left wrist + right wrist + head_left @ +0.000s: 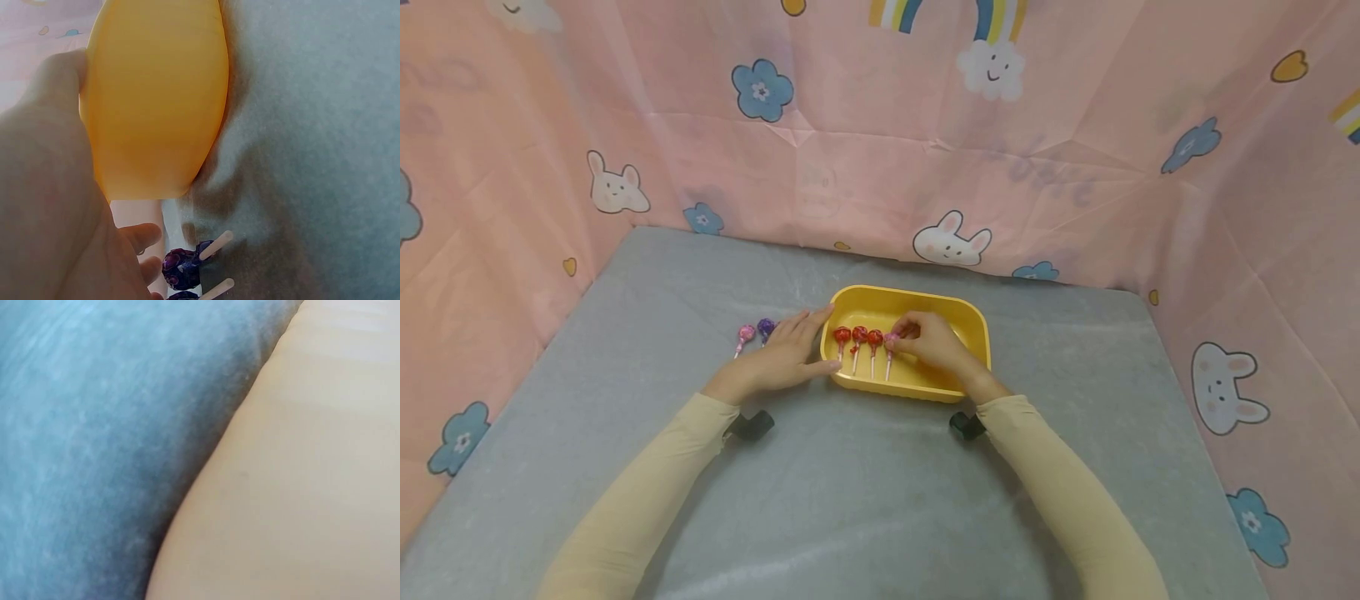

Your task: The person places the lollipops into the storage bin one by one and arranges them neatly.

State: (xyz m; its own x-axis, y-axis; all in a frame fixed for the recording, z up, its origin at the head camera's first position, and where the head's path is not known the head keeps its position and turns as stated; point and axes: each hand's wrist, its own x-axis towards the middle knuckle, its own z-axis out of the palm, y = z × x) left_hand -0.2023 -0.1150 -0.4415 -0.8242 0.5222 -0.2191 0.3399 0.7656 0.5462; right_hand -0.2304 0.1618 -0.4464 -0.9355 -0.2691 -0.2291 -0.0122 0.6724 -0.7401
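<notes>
In the head view a yellow plastic tray (917, 302) holds a row of lollipops with red wrappers, among them a red lollipop (876, 338). At the right end of that row, my right hand (934, 340) reaches over the tray and pinches a pink lollipop (891, 343) near its head. My left hand (778, 354) rests at the tray's left end, fingers extended and thumb at the rim. Beyond its fingers a purple lollipop (181, 269) lies on the cloth in the left wrist view. The right wrist view shows only bare skin and cloth.
Another pink lollipop (746, 334) lies on the grey cloth (865, 500) left of my left hand. Pink printed curtains (850, 167) enclose the table at the back and sides. A dark wrist camera (752, 426) sits on my left wrist.
</notes>
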